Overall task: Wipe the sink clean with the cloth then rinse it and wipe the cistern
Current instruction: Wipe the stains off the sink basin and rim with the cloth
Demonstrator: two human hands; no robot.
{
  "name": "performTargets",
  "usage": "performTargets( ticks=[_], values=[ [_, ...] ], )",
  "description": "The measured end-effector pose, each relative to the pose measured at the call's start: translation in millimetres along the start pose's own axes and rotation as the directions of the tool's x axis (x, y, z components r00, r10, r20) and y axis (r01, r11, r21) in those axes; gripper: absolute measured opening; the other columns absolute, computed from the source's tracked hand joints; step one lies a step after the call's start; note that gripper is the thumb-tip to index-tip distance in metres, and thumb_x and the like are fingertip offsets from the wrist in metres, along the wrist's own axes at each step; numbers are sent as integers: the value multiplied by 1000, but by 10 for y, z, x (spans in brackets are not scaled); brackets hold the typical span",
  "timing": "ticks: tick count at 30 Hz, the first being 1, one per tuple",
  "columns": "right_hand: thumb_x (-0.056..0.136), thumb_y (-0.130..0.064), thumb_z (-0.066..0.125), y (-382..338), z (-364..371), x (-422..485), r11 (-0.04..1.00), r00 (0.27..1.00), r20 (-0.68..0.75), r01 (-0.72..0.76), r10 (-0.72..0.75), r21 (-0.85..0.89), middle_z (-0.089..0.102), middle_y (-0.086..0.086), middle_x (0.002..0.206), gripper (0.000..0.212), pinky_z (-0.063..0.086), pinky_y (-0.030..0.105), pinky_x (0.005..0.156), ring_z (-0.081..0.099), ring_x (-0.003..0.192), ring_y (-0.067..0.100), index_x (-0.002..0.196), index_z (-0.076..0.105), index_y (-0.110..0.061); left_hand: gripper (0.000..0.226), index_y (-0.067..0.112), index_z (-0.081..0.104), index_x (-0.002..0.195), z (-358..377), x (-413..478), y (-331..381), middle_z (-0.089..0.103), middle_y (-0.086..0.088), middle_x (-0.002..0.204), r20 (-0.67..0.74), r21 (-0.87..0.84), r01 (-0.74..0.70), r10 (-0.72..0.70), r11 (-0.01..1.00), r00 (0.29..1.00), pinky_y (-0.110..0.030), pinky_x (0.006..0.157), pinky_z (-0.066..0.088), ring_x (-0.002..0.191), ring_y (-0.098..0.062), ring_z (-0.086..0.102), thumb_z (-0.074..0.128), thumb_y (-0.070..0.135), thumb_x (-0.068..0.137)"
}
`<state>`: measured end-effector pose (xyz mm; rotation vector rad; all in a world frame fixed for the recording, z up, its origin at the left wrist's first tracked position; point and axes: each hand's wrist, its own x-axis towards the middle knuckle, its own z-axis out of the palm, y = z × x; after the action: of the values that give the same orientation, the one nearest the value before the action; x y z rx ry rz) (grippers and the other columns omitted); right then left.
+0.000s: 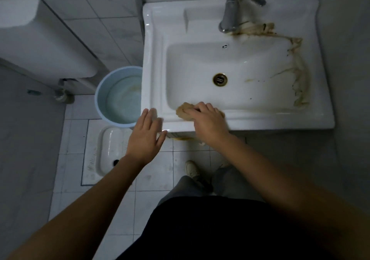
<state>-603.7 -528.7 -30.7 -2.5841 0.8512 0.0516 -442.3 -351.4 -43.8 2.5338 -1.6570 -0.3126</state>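
Note:
A white ceramic sink (156, 63) fills the upper right, with a metal drain (220, 79) in its basin and a chrome tap (233, 9) at the back. Brown grime streaks (300, 79) run from the tap's base along the right rim and down the basin's right side. My right hand (208, 121) presses a tan cloth (183, 110) onto the sink's front rim, left of centre. My left hand (145, 135) hovers flat with fingers spread over the sink's front left corner, holding nothing. The white cistern (40, 37) hangs on the wall at the upper left.
A pale blue bucket (100, 93) holding water stands on the floor against the sink's left side. Below it lies a white squat toilet pan (108, 149) set in the tiled floor. My shoe (191, 168) and trouser legs show under the sink's front edge.

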Motion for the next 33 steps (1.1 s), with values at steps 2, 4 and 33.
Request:
performTargets(
  ticks=[2,4,33],
  values=[
    [80,-7,62,343,-110,-171,996,995,-41,-87,87,2,54,0,120,66,40,38,89,47,107,23,139,51,-35,56,11,43,145,-15,52,111,35,-17,160,14,62,16,-16,998,1000,-51,125,24,153,-36,20,40,49,104],
    [80,-4,63,731,-242,-382,984,979,-91,-181,181,7,56,1,118,66,42,40,90,49,107,25,139,54,-33,63,9,40,147,-25,155,292,37,-18,159,25,83,5,-7,997,1000,-50,125,21,151,-37,24,33,54,104],
    [82,2,56,2796,-726,-1005,907,836,-407,-420,369,-40,59,8,105,46,50,42,79,53,99,33,119,70,-22,45,8,57,125,354,937,1680,64,-12,121,4,-8,-297,297,955,955,-42,87,46,106,-32,59,43,41,97]
  ],
)
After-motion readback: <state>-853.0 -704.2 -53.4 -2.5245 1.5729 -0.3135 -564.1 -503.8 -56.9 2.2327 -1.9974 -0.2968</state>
